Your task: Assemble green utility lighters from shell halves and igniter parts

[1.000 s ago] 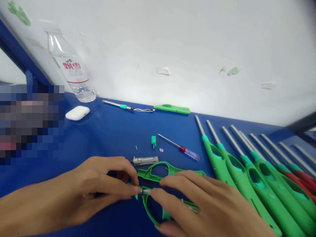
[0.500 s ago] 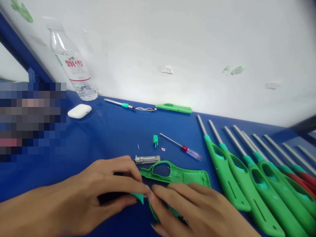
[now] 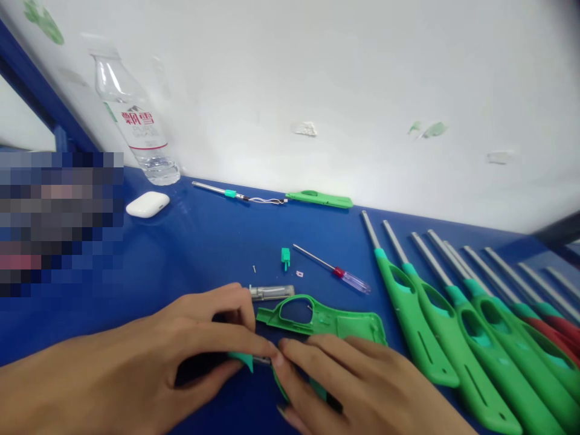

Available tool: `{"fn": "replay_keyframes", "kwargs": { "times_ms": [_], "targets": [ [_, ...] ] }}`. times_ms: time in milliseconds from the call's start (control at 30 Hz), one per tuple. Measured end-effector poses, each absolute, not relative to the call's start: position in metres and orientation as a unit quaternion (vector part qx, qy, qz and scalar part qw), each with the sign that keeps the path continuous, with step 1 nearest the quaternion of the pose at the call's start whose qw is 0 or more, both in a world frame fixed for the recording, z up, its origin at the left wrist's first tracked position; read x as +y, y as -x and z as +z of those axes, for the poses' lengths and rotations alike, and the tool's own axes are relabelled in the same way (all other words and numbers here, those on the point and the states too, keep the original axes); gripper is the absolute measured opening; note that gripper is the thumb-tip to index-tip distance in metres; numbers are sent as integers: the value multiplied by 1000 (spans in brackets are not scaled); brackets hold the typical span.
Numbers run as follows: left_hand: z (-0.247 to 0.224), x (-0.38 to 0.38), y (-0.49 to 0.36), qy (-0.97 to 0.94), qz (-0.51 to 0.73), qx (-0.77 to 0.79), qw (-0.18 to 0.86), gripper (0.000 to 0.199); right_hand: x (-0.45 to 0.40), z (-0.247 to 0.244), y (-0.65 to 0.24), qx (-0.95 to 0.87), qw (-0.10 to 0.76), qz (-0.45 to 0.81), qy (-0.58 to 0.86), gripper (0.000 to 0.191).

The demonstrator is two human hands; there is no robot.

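Note:
My left hand [image 3: 194, 338] is closed, its thumb and fingers pinching a lighter tube with a teal collar [image 3: 243, 359]. A short stretch of bare metal [image 3: 261, 360] shows beyond the collar. My right hand [image 3: 348, 380] curls over a green lighter handle half [image 3: 278, 385], hiding most of it. Both index fingertips meet where tube and handle join. Just behind the hands lies another green handle shell [image 3: 357, 325], inner side up. A clear fuel tank [image 3: 274, 293] rests beyond it, partly behind my left fingers.
A teal trigger piece [image 3: 285, 257], a tiny screw [image 3: 254, 269] and a screwdriver [image 3: 348, 279] lie mid-table. Several lighters [image 3: 421, 326] line the right. Near the wall are a wired lighter tube [image 3: 230, 194], a green shell [image 3: 319, 199], a bottle [image 3: 140, 127] and a white case [image 3: 147, 205].
The teal collar has shifted slightly left with my left fingers, and more of the metal tube shows. My right hand has barely moved.

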State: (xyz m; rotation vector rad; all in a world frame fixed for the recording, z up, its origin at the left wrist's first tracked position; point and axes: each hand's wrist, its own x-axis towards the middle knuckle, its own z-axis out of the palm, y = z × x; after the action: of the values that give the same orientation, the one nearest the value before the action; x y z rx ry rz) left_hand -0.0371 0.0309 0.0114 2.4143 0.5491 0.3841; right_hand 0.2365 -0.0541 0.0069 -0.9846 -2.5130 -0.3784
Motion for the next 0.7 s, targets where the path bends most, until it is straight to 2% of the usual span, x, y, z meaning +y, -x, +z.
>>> {"fn": "replay_keyframes", "kwargs": {
  "times_ms": [200,367,433,700],
  "targets": [
    [8,22,40,-924,204,228,230,52,-56,5,-240,-908,180,-137,352,33],
    [16,27,33,-927,184,226,235,25,-57,5,-238,-904,198,-140,352,36],
    [15,28,33,-927,185,224,237,20,-56,6,-236,-901,210,-139,352,38],
    [3,24,45,-925,208,249,200,19,-53,6,-235,-899,212,-142,355,35]
  ]
}}
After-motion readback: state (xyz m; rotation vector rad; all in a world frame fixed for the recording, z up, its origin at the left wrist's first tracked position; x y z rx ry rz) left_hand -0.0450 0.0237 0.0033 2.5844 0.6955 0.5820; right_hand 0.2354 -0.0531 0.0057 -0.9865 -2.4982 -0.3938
